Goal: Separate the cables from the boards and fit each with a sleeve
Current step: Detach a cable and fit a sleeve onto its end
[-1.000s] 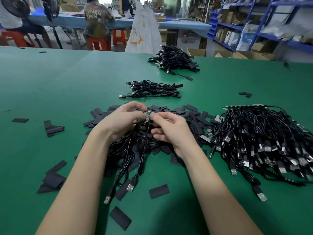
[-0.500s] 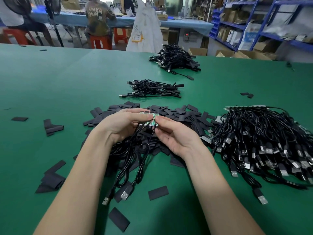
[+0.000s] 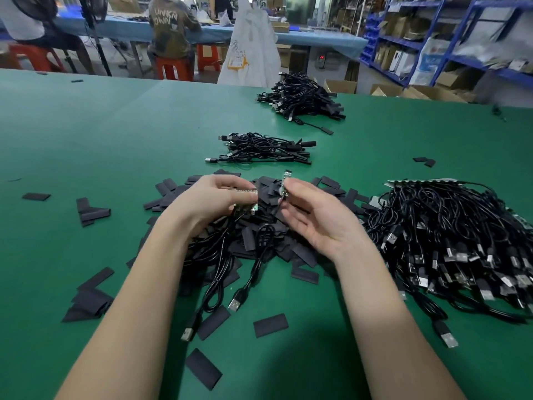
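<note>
Right hand (image 3: 314, 215) pinched the split-off board (image 3: 285, 184), upright, just right of the panel (image 3: 245, 202) the left hand (image 3: 210, 200) gripped; sleeves (image 3: 302, 252) lay below.

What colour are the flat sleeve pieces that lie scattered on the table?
Black, matte. The sleeve pieces show best in the head view, against the green table.

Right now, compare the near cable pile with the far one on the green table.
The near pile is small and flat; the far pile is bigger and heaped higher. The near pile sits just beyond the hands; the far pile is by the table's far edge. Both are black USB cables.
</note>
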`<state>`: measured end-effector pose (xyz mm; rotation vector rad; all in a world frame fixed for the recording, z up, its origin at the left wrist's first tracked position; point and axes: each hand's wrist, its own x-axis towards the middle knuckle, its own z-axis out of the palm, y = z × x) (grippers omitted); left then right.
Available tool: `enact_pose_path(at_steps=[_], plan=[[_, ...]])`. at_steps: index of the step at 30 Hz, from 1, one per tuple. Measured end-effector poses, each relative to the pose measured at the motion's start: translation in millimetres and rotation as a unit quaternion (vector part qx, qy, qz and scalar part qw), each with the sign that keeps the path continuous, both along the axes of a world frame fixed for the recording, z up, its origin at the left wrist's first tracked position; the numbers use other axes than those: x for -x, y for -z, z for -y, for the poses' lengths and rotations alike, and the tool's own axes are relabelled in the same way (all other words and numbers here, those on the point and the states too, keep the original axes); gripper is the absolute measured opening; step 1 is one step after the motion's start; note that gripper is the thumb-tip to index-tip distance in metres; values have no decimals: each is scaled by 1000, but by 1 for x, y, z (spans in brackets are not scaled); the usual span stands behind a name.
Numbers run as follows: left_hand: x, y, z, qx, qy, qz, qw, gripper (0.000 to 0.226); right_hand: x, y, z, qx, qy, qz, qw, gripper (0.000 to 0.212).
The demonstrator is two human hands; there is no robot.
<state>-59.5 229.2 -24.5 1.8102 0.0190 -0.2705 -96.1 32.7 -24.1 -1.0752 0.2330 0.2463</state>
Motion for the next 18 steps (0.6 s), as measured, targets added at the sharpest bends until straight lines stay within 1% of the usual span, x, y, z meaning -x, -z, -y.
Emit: enact_pose_path(at_steps=[1, 3, 4, 5, 6, 7, 8, 9, 10, 11, 13, 15, 18], plan=[[-1, 0, 1, -81, -40, 43, 995, 15, -1, -1, 6, 38, 5, 10, 999, 11], [-2, -1, 4, -194, -76, 134, 969, 14, -1, -3, 14, 89, 16, 31, 995, 9], [-1, -4, 7, -230, -82, 176, 953, 13, -1, -4, 16, 100, 22, 44, 994, 9], [0, -7, 9, -242, -76, 203, 946, 11, -1, -5, 15, 108, 28, 58, 992, 10], [0, -10, 11, -209, -55, 205, 955, 9, -1, -5, 14, 117, 30, 73, 990, 11], [1, -13, 14, -140, -15, 175, 975, 9, -2, -6, 12, 128, 27, 88, 987, 12], [4, -15, 18, -62, 33, 125, 990, 11, -2, -6, 10, 139, 19, 102, 985, 13], [6, -16, 21, -2, 67, 82, 994, 13, -1, -7, 9, 151, 6, 114, 982, 13], [8, -15, 23, 28, 80, 60, 995, 14, 0, -6, 9, 165, -8, 123, 979, 12], [8, -14, 23, 28, 72, 58, 995, 13, 0, -6, 11, 191, -17, 131, 973, 10], [7, -12, 22, 9, 30, 65, 997, 13, 1, -4, 17, 289, -11, 149, 946, 5], [6, -12, 20, -12, -12, 68, 998, 13, 1, 0, 26, 389, -4, 164, 906, 8], [4, -11, 16, -34, -45, 78, 995, 15, 0, 5, 31, 501, -39, 189, 844, 13]])
